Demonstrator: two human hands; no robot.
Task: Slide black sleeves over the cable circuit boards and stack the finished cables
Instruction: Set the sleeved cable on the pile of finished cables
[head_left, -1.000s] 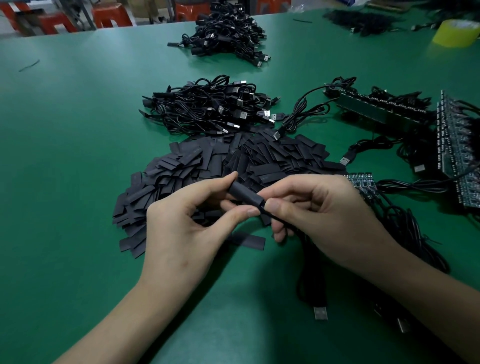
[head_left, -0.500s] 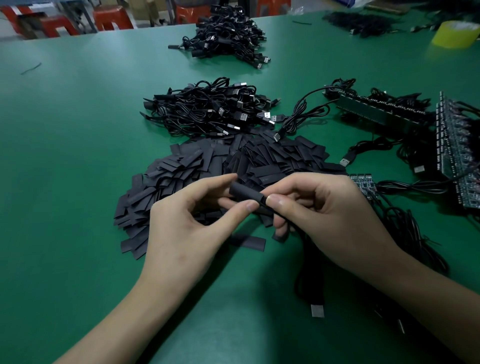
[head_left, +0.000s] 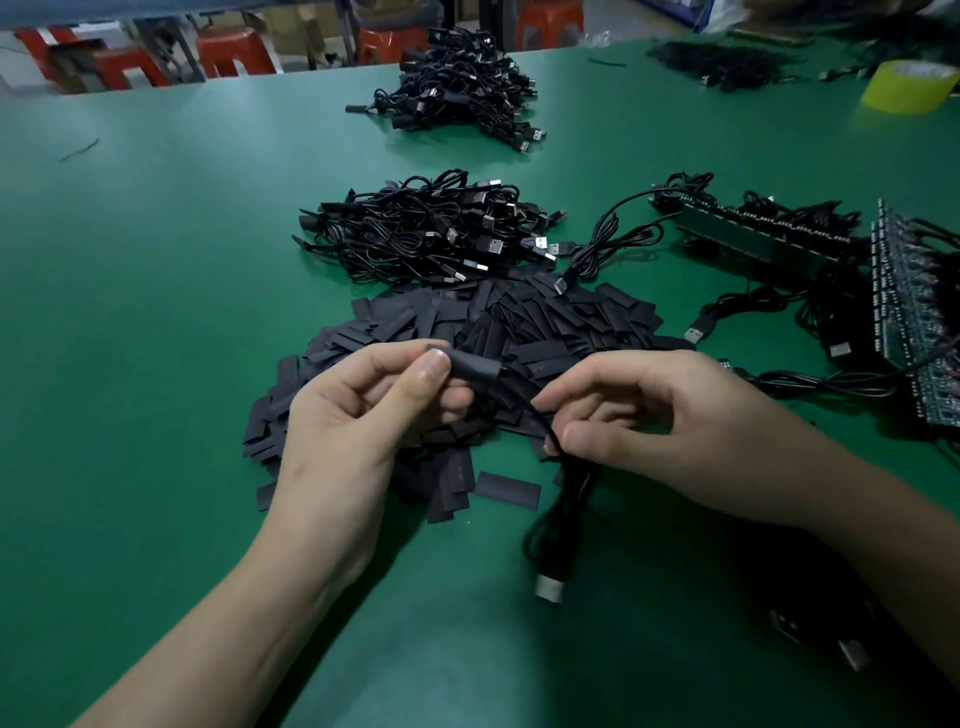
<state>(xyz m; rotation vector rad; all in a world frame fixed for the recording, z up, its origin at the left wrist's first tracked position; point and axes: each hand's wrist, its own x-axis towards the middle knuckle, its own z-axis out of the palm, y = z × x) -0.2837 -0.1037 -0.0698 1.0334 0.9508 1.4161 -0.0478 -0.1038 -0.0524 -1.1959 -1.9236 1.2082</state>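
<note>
Black sleeve (head_left: 475, 366) pinched by left hand (head_left: 358, 415) | right hand (head_left: 670, 415) pinches cable (head_left: 540, 423)

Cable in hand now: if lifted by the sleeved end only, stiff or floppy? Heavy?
Probably floppy: the cable sags in loose loops below the right hand, USB plug lowest. Likely light: the left hand holds the sleeved end with just a thumb-and-finger pinch. Dragged, the loops may snag the pile of flat sleeves.

Sleeve pile (head_left: 519, 332): table (head_left: 156, 312) centre
Cable stack (head_left: 426, 234): just behind it
Second cable stack (head_left: 462, 88): farther behind
Circuit boards (head_left: 914, 312): right of sleeve pile
</note>
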